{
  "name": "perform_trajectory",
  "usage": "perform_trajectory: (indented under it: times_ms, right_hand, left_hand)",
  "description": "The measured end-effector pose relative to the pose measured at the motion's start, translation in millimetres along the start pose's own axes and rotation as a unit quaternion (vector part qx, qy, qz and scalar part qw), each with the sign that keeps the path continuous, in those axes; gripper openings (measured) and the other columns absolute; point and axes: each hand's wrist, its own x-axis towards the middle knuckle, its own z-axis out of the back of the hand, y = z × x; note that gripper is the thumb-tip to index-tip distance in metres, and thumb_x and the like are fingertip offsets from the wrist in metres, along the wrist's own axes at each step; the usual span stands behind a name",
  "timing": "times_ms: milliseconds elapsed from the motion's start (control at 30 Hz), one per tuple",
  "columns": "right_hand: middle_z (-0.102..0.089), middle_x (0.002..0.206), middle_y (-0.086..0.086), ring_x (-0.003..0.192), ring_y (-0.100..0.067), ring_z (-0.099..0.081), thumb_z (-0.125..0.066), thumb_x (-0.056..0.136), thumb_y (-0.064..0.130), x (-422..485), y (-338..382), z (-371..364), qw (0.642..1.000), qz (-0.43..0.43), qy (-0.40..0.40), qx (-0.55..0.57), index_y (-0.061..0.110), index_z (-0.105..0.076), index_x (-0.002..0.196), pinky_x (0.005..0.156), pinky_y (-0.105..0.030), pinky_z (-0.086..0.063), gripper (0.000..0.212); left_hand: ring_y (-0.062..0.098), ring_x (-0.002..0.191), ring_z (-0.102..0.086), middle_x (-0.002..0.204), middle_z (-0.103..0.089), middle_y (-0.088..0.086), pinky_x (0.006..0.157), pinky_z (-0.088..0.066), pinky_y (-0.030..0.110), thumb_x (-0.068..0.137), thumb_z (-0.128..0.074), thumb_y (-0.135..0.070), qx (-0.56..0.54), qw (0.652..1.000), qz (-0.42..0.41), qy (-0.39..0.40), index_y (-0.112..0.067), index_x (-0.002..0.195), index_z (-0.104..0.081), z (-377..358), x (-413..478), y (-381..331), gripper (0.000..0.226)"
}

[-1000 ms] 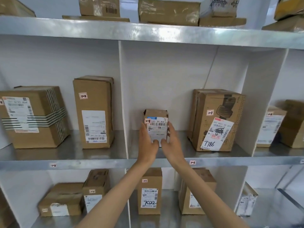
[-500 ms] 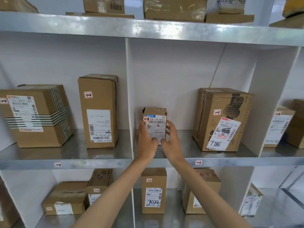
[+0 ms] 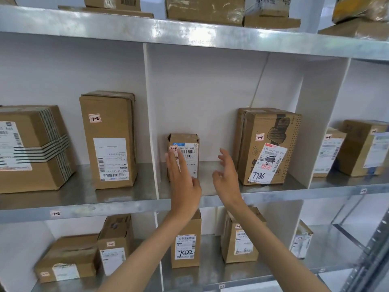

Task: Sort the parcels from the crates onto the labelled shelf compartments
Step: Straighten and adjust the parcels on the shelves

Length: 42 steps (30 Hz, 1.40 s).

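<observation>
Cardboard small parcel (image 3: pixel 183 152) is stood upright on the mid shelf (image 3: pixel 126 207), centre compartment, just beside the L divider (image 3: pixel 150 123). L hand (image 3: pixel 183 182) is held flat, fingers straight, across its front; contact can't be told. R hand (image 3: pixel 228 178) is spread loose, nothing held, between parcel & 7786 box (image 3: pixel 269 127).
</observation>
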Motion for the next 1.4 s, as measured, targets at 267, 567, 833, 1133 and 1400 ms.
perform_trajectory:
  times_ms: [267, 567, 833, 1133, 1400]
  right_hand:
    - [-0.06, 0.117, 0.003, 0.107, -0.005, -0.054, -0.042, 0.089, -0.01, 2, -8, 71, 0.974, 0.09, -0.21, -0.01, 0.018, -0.052, 0.123, 0.096, -0.025, -0.047, 0.045]
    - [-0.037, 0.142, -0.003, 0.128, -0.018, -0.041, -0.053, 0.091, 0.005, 46, -65, 157, 0.969, 0.026, -0.235, -0.072, 0.018, -0.029, 0.143, 0.109, -0.035, -0.039, 0.059]
    - [-0.053, 0.119, 0.022, 0.109, 0.014, -0.05, -0.042, 0.093, -0.004, 45, -84, 164, 0.991, 0.067, -0.11, 0.04, 0.04, -0.032, 0.133, 0.087, -0.001, -0.04, 0.061]
    - [-0.054, 0.126, 0.019, 0.117, -0.003, -0.053, -0.046, 0.09, -0.001, 46, -86, 148, 0.992, 0.062, -0.089, 0.058, 0.042, -0.036, 0.131, 0.098, -0.037, -0.049, 0.061]
    - [-0.049, 0.136, 0.005, 0.125, -0.014, -0.047, -0.049, 0.086, -0.003, 43, -80, 111, 0.994, 0.039, -0.08, 0.069, 0.031, -0.03, 0.143, 0.099, -0.046, -0.048, 0.069]
  left_hand:
    - [-0.002, 0.143, -0.004, 0.158, -0.009, -0.009, 0.107, -0.006, 0.0, 0.087, -0.039, 0.011, -0.14, 0.986, -0.027, 0.091, -0.02, 0.15, -0.015, -34, 1, -54, 0.075]
    - [0.009, 0.143, -0.016, 0.156, -0.017, -0.005, 0.117, -0.024, 0.033, 0.092, -0.049, -0.002, -0.174, 0.971, 0.037, 0.159, -0.024, 0.151, -0.01, -115, -5, -93, 0.074]
    - [0.007, 0.14, -0.022, 0.153, -0.021, -0.007, 0.108, -0.03, 0.018, 0.09, -0.051, 0.001, -0.161, 0.978, 0.087, 0.097, -0.028, 0.15, -0.004, -145, -11, -111, 0.081]
    - [0.009, 0.14, -0.023, 0.153, -0.021, -0.005, 0.1, -0.032, 0.01, 0.089, -0.053, -0.001, -0.115, 0.984, 0.12, 0.059, -0.026, 0.151, 0.002, -144, -5, -99, 0.087]
    - [0.014, 0.135, -0.031, 0.145, -0.032, 0.001, 0.106, -0.043, 0.038, 0.088, -0.052, 0.0, -0.052, 0.992, 0.116, 0.012, -0.019, 0.15, -0.014, -112, 3, -80, 0.076]
